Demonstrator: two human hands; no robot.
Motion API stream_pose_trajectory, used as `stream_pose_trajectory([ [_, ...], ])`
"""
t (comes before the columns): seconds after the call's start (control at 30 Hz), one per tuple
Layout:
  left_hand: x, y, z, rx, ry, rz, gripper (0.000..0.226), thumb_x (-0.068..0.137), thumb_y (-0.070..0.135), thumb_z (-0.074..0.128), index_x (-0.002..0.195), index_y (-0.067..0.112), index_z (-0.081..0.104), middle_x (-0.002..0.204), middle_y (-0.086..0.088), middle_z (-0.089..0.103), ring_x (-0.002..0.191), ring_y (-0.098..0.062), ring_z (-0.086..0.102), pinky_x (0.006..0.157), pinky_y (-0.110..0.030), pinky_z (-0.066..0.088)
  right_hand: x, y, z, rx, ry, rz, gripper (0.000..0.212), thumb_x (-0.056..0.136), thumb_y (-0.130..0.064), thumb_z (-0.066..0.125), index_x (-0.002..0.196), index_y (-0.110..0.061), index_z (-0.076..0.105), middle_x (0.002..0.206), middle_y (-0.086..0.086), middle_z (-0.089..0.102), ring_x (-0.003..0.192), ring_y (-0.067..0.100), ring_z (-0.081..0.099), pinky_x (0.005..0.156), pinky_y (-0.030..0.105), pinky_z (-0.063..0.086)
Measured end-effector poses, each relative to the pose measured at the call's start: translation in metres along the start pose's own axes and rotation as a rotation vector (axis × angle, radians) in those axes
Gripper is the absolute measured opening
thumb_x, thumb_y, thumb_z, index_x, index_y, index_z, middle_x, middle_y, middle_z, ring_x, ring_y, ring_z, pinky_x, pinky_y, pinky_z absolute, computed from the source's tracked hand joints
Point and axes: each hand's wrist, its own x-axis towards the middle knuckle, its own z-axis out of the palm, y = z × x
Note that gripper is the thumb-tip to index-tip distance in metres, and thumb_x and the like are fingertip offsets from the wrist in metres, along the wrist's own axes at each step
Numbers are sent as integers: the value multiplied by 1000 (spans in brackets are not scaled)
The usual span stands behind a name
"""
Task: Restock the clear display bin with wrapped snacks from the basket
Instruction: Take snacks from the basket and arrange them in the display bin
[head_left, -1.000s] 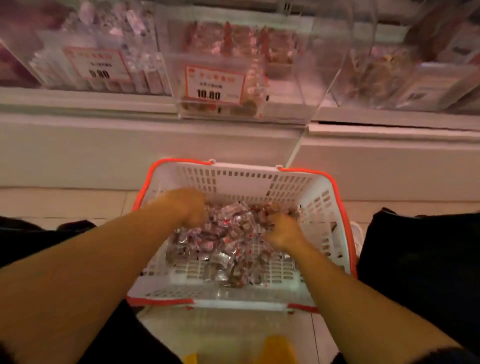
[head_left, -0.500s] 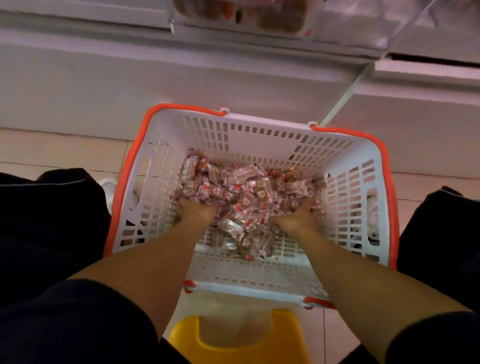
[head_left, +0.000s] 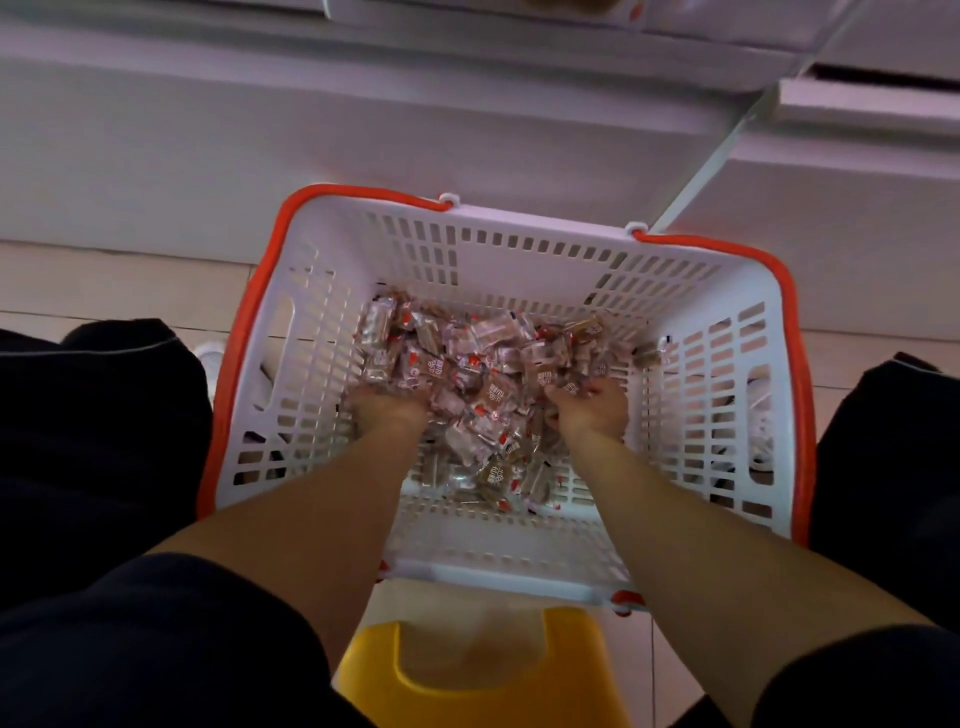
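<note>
You are at the scooping step: your left hand (head_left: 387, 410) and right hand (head_left: 589, 408) are dug into the wrapped snacks (head_left: 483, 384) in the basket (head_left: 332, 291) at the frame's middle, fingers buried so I cannot tell their closing, and next you need to lift a handful up to the bin (head_left: 571, 6) at the top edge.

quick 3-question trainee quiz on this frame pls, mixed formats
1. True or false: both the left hand and the right hand are down in the pile of wrapped snacks.
2. Multiple choice: the rim of the white basket is A) blue, B) orange-red, C) green.
3. Short answer: what yellow thing shows at the bottom edge, between the person's knees?

Key
1. True. The fingers of both hands are buried in the wrappers, so how far they have closed cannot be seen.
2. B.
3. A yellow stool, nearer the camera than the basket.
</note>
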Motion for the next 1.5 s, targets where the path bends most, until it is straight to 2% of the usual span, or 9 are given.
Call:
stream_pose_trajectory([
  [0.13,-8,11,-5,-30,-309,-189,47,84,21,77,121,0,58,116,-15,67,107,-29,64,93,-42,54,-1,-4,-1,33,-182,100,21,80,1,78,96,-7,66,102,18,72,83,30,73,74,43,62],
  [0.33,-44,23,-25,104,-552,-331,10,93,9,64,88,4,58,79,-5,56,54,-7,36,37,-15,37,-19,-9,-20,5,-513,285,35,82,8,72,115,9,60,95,14,70,75,17,67,60,20,57],
  [0.6,-70,18,-40,501,-582,87,55,72,37,85,113,7,61,109,-10,68,92,-24,68,82,-42,59,-34,-18,-36,56,-566,121,27,89,-8,71,113,5,66,116,19,70,105,30,68,93,40,56],
  [0.8,-103,64,-61,207,-804,56,60,69,38,80,117,6,63,121,-14,64,100,-28,68,68,-33,60,-65,-78,-74,0,-730,-120,43,78,2,78,119,-3,64,106,14,72,90,24,71,73,33,60],
  [0.97,-156,154,-85,271,-953,302,42,81,40,70,106,7,62,83,-7,74,73,-19,74,49,-22,54,-103,-172,-116,-204,-1019,-389,24,84,6,69,105,-6,68,96,12,70,81,23,72,72,48,62],
  [1.13,-229,227,-117,468,-967,613,66,79,74,41,99,13,59,65,-2,57,51,-12,56,46,-24,50,-166,-251,-158,-511,-1043,-808,34,79,5,75,111,-6,68,83,21,64,69,16,68,65,27,59],
  [1.27,-271,252,-144,311,-1215,502,58,83,59,48,110,8,58,88,-11,56,64,-13,56,55,-22,53,-205,-279,-187,-312,-947,-1027,36,69,-2,83,103,-8,73,75,18,65,70,17,65,66,20,56],
  [1.4,-286,269,-155,149,-1396,415,48,90,37,48,123,2,55,105,-20,58,82,-19,60,68,-23,56,-212,-280,-205,-197,-833,-1111,43,59,-15,85,100,-12,76,94,25,73,84,24,69,80,42,61],
  [1.5,-292,279,-150,126,-1472,397,50,90,35,49,128,2,55,122,-23,61,97,-27,65,80,-29,59,-208,-284,-208,-31,-802,-1139,40,61,-15,82,101,-14,76,90,12,77,84,18,73,73,30,61],
])
